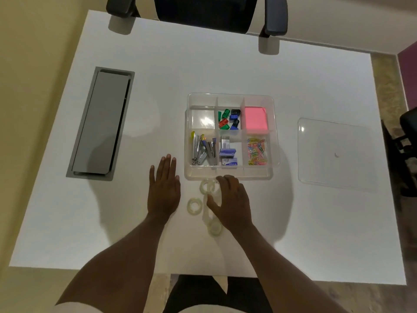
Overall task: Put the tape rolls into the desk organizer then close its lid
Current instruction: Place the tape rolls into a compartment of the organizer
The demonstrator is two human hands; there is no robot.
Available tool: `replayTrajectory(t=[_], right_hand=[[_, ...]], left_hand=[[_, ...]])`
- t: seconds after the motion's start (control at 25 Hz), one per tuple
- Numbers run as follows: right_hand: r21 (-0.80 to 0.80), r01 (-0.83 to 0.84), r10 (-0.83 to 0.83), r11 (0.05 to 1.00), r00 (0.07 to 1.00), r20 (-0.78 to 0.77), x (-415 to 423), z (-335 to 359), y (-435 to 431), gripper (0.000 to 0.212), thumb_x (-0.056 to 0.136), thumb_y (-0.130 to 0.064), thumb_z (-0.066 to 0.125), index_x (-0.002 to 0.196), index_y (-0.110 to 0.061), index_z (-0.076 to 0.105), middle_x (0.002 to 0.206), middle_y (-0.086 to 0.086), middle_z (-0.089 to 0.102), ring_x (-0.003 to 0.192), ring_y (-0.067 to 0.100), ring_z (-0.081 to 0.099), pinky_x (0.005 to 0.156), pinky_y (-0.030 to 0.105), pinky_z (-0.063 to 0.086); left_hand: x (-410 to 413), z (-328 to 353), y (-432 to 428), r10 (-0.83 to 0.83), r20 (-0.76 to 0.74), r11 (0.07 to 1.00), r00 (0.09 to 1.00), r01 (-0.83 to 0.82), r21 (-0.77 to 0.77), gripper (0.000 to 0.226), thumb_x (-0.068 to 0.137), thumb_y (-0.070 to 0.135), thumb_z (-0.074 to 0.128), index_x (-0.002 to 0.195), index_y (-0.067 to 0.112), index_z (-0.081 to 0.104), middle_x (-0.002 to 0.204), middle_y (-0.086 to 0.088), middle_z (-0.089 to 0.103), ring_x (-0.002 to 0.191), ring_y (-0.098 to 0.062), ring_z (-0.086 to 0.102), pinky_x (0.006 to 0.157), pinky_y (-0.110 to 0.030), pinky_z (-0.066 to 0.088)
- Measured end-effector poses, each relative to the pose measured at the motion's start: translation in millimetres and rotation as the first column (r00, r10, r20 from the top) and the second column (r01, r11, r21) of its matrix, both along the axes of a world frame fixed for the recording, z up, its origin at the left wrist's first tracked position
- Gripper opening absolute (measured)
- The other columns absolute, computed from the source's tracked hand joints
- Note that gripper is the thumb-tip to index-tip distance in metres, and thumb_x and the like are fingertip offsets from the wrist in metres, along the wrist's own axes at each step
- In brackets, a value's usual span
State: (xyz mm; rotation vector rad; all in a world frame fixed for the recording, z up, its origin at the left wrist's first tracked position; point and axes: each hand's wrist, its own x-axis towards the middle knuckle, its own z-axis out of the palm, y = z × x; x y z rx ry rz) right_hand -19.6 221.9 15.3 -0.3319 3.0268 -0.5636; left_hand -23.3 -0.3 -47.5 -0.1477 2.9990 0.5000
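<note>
Three clear tape rolls lie on the white desk just in front of the organizer: one (207,185) by its front wall, one (194,206) to the left, one (215,228) nearest me. My right hand (232,201) hovers over them, fingers curled around the far roll, thumb near the middle; I cannot tell whether it grips. My left hand (164,188) lies flat on the desk, fingers spread, left of the rolls. The clear organizer (230,176) stands open; its back-left compartment (202,119) holds nothing. The clear lid (334,152) lies flat to the right.
The other compartments hold staplers (203,151), staple boxes (228,153), coloured clips (229,119), pink notes (256,119) and paper clips (257,151). A grey cable hatch (101,123) is set into the desk at left. An office chair (203,12) stands at the far edge.
</note>
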Motion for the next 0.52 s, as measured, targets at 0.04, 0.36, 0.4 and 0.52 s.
replayTrajectory(t=[0.04, 0.36, 0.4, 0.52], right_hand=[[-0.043, -0.014, 0.013, 0.999, 1.000, -0.009, -10, 5, -5, 0.054, 0.087, -0.050, 0.064, 0.128, -0.017, 0.055, 0.122, 0.003, 0.060, 0.107, 0.018, 0.058, 0.090, 0.029, 0.054], [-0.288, 0.072, -0.075, 0.955, 0.997, 0.001, -162, 50, -60, 0.048, 0.089, -0.021, 0.071, 0.133, -0.010, 0.053, 0.133, 0.012, 0.051, 0.123, 0.024, 0.051, 0.101, 0.036, 0.052], [-0.273, 0.095, -0.084, 0.957, 0.995, 0.052, -179, 51, -66, 0.049, 0.090, -0.018, 0.071, 0.135, -0.010, 0.052, 0.136, 0.013, 0.049, 0.126, 0.025, 0.050, 0.103, 0.038, 0.051], [-0.155, 0.101, -0.073, 0.983, 0.981, 0.179, -219, 46, -76, 0.049, 0.092, -0.015, 0.069, 0.137, -0.007, 0.052, 0.135, 0.014, 0.052, 0.126, 0.028, 0.051, 0.101, 0.041, 0.051]], left_hand=[[0, -2, 0, 0.007, -0.009, 1.000, 1.000, -0.007, -0.013, 0.059, 0.112, 0.027, 0.032, 0.169, 0.015, 0.022, 0.178, -0.005, 0.020, 0.168, -0.021, 0.014, 0.136, -0.052, 0.013], [0, -15, -1, 0.035, -0.043, 0.999, 0.998, -0.035, -0.002, 0.062, 0.110, 0.035, 0.028, 0.170, 0.022, 0.018, 0.179, 0.000, 0.017, 0.168, -0.017, 0.011, 0.137, -0.050, 0.014], [-1, -16, -2, 0.036, -0.037, 0.999, 0.999, -0.036, -0.004, 0.063, 0.110, 0.036, 0.028, 0.170, 0.023, 0.017, 0.179, 0.001, 0.016, 0.168, -0.016, 0.010, 0.137, -0.050, 0.013], [-1, -20, -2, 0.041, -0.035, 0.999, 0.999, -0.041, -0.010, 0.063, 0.110, 0.037, 0.028, 0.170, 0.023, 0.018, 0.179, 0.001, 0.016, 0.168, -0.016, 0.009, 0.137, -0.048, 0.011]])
